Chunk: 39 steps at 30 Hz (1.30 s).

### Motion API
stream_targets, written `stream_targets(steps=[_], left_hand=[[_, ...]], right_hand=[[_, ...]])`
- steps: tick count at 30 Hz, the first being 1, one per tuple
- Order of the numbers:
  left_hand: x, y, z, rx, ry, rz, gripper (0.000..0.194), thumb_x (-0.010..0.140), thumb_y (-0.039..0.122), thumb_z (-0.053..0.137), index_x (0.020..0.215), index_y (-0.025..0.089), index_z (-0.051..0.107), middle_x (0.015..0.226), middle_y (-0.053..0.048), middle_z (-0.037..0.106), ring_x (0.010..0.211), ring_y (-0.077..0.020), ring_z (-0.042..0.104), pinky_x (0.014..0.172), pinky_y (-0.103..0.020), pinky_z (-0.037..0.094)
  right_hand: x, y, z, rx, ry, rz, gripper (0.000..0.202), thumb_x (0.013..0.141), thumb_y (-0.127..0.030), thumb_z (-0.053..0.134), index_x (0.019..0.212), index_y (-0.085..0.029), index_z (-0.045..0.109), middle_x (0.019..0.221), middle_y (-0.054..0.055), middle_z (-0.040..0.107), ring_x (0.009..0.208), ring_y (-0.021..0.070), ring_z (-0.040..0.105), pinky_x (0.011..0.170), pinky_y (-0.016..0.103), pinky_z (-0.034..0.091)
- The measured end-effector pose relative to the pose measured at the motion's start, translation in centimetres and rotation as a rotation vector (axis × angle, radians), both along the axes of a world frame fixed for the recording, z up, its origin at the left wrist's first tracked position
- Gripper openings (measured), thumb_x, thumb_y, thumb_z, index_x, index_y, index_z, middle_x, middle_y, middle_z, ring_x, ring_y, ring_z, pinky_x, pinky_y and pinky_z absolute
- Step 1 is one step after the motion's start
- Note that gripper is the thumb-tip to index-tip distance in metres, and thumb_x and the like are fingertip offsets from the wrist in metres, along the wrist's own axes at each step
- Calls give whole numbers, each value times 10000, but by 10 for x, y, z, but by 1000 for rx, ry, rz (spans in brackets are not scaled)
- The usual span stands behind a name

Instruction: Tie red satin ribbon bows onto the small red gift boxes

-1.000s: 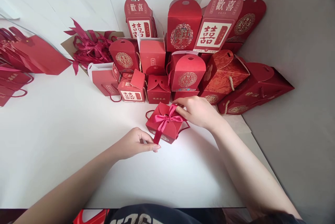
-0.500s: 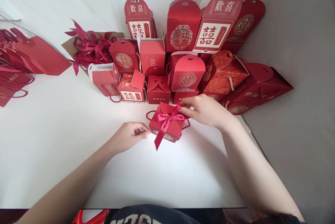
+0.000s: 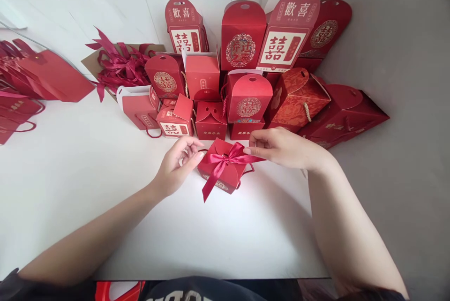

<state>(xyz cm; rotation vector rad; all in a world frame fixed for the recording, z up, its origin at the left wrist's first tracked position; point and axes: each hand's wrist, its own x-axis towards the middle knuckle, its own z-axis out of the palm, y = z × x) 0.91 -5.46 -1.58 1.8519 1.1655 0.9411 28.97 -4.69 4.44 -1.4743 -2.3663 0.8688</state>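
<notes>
A small red gift box (image 3: 232, 180) with gold print on its side stands on the white table. Across its top lies a shiny crimson ribbon bow (image 3: 225, 159), one tail hanging over the front edge. At the box's left corner is my left hand (image 3: 181, 162), fingers apart and curved, holding nothing. My right hand (image 3: 281, 148), to the right of the bow, pinches a ribbon tail between thumb and fingers. Red cord handles (image 3: 250, 169) stick out at the sides of the box.
Behind stand several red boxes (image 3: 249, 99) in rows against the wall. A brown bag (image 3: 92, 63) full of crimson ribbons (image 3: 123, 69) is at the back left. Red bags (image 3: 52, 73) lie far left. A grey wall (image 3: 397, 57) bounds the right. The white table (image 3: 211, 240) extends in front.
My left hand has moved up from the box's lower left corner and its fingers have spread. My right hand has moved right, drawing the ribbon tail out sideways.
</notes>
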Motion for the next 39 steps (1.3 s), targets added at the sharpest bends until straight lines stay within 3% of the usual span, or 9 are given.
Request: stream_targets(steps=[4,8,13,17,20,25,30,39], left_hand=[[7,10,15,-46,7,-118,204,870,375,614,958,196,574,638,54,377,572,-91,358,573,-233,331],[8,18,22,-157,85,-234,183,849,354,647,873,177,609,562,79,277,512,-69,268,514,-220,264],[4,29,21,-203,143,-351,256,855,388,625,779,147,666,537,57,347,500,-69,287,483,-224,241],[3,38,21,-249,139,-412,321,878,401,590,698,138,625,594,22,447,541,-77,374,498,-221,287],[2,43,22,-300,112,-402,359,896,404,563,651,141,563,585,20,455,522,-69,374,487,-219,285],[2,45,17,-379,75,-359,380,886,422,569,628,146,530,507,45,390,421,-42,309,420,-215,208],[5,45,12,-380,52,-314,409,881,402,572,577,151,464,516,51,385,405,-30,295,404,-205,205],[11,42,7,-329,52,-220,387,825,284,581,506,157,404,491,55,360,414,-35,313,412,-203,218]], right_hand=[[-3,-3,4,-54,47,21,349,910,-511,485,769,-196,541,664,-15,606,586,122,521,567,245,359],[-4,-4,4,-176,-12,83,402,873,-563,514,720,-194,564,640,-13,598,567,126,507,538,254,340],[-5,-2,0,-168,-23,135,302,887,-434,513,718,-192,576,638,-26,568,566,118,479,535,250,334],[-9,-3,1,-99,10,83,209,893,-338,494,753,-194,553,663,-21,606,576,119,507,551,248,353],[-12,-3,1,-87,66,25,164,889,-322,505,784,-199,533,740,-6,667,645,131,575,589,245,393],[-15,-2,-2,-242,88,13,247,901,-403,502,782,-195,563,686,5,691,620,147,634,600,255,439],[-14,2,-6,-287,119,72,367,921,-444,467,680,-187,572,627,7,653,575,138,607,590,254,450],[-9,10,-13,-377,184,160,363,941,-412,459,823,-166,698,823,37,710,774,160,641,748,267,464]])
